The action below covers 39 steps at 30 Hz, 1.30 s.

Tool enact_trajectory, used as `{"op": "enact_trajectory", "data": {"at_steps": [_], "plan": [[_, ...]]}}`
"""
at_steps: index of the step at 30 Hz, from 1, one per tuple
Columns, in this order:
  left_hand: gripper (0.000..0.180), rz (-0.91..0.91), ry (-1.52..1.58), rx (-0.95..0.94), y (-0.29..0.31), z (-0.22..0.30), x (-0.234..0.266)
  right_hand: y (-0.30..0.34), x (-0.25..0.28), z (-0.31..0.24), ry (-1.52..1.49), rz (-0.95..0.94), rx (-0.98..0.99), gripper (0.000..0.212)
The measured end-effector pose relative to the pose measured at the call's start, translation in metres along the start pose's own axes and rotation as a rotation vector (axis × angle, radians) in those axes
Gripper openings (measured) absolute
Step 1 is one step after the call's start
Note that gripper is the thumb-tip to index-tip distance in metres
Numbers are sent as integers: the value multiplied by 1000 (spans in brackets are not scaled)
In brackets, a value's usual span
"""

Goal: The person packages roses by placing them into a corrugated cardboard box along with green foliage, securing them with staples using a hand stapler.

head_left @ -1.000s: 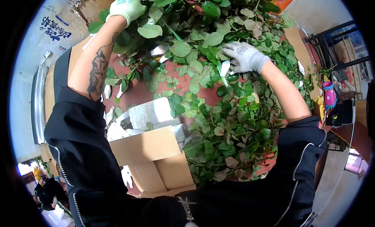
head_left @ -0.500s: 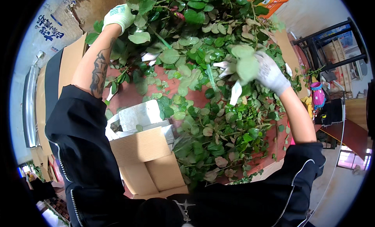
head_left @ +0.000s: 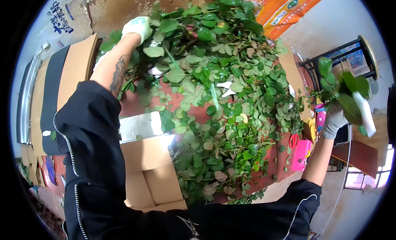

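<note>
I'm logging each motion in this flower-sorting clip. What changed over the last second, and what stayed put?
The right hand lifted a leafy stem with a white wrapped end out of the pile of green leaves and stems and swung it out to the right, clear of the table. The left hand stayed at the far edge of the pile, its grip hidden in foliage. The cardboard box and pink item did not move.

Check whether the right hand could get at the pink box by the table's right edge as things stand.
Probably not at once: the right hand is raised off to the side, closed on a leafy stem. The pink box itself lies uncovered below it.
</note>
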State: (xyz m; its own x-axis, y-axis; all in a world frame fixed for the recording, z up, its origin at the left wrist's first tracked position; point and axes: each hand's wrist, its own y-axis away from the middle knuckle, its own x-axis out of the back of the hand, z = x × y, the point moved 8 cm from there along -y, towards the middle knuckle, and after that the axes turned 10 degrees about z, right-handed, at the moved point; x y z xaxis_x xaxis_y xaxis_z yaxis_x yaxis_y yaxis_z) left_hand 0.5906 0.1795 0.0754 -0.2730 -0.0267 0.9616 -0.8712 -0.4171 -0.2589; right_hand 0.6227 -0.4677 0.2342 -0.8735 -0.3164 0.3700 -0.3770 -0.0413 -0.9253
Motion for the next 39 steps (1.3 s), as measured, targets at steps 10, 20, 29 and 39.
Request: {"op": "enact_trajectory", "data": {"at_steps": [10,20,29,39], "plan": [[34,173,-65,-125,-22,13,24,231,-207,-376,-377,-1078,776,83],[29,162,128,49,1,-23,33,290,-300,-382,-326,-1043,674,72],[31,105,-109,-45,0,-6,9,292,-292,-365,-206,-1189,601,40],[29,209,13,-27,14,-22,-9,170,-207,-271,-492,-497,664,32]]}}
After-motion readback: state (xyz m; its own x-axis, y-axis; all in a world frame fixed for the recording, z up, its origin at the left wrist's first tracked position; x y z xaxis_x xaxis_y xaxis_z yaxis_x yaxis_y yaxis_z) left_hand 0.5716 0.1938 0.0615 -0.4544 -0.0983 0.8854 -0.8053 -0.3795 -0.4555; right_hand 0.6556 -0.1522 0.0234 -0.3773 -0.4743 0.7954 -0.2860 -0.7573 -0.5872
